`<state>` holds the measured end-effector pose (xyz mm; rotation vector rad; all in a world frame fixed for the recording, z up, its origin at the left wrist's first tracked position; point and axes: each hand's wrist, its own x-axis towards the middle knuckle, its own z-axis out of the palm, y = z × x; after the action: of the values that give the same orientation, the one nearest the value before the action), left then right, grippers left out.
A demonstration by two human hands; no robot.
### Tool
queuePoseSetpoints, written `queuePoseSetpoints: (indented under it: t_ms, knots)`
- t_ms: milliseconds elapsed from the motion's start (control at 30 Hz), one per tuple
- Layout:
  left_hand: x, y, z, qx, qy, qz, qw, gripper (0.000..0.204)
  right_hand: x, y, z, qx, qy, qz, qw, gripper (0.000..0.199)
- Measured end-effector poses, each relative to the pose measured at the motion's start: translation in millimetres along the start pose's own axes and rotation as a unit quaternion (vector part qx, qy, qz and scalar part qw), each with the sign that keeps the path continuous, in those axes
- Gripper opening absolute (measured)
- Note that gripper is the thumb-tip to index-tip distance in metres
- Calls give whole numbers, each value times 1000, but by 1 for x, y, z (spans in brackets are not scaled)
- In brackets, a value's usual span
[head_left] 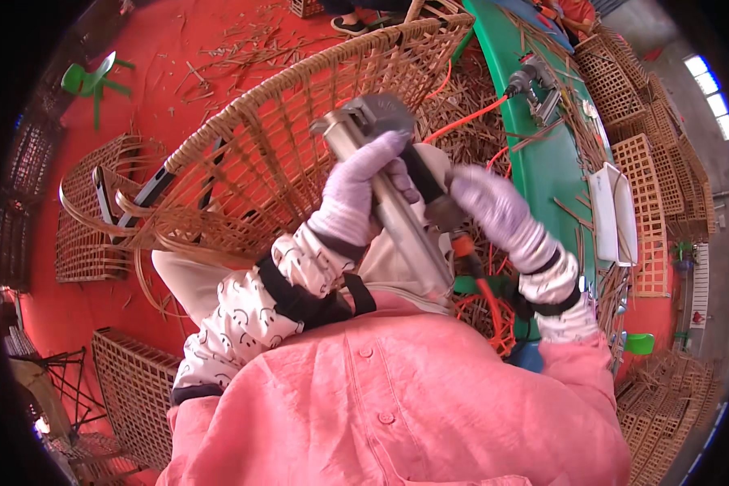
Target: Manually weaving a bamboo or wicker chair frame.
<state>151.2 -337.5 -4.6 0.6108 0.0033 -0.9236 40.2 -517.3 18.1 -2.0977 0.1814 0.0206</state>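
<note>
A pneumatic staple gun (387,113) with a grey head, a black grip and a long silver magazine lies over my lap. My left hand (356,182), in a pale lilac glove, is closed around its magazine, thumb up toward the head. At the grip's rear end is my right hand (494,206), gloved and smeared by motion; I cannot tell whether its fingers grip the tool. An orange air hose (484,287) runs from the fitting at the grip's end toward my body. Beyond my left hand, a large woven rattan piece (275,138) with a wrapped rim leans across my legs.
To the right stands a green bench (535,174) bearing another air tool (535,85), cane strips and a white tray (614,215). Woven lattice panels (641,215) are stacked beyond it. Cane scraps litter the red floor (170,49), where a green stool (93,79) stands at far left.
</note>
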Motion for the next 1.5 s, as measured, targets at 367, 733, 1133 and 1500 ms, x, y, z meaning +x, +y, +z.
queuePoseSetpoints:
  t_ms: [367,733,1133,1500]
  knots:
    - [-4,-53,-14,95,58,-1,994,19,-75,11,69,302,-148,340,878,52]
    - [9,-41,-9,26,-38,-20,999,46,-85,18,66,443,-80,395,801,50]
    - [19,-28,-37,-173,54,-113,977,89,-176,87,55,233,-230,267,906,73]
    - [1,-32,-13,11,13,-62,998,69,-145,91,-116,-336,311,106,883,47]
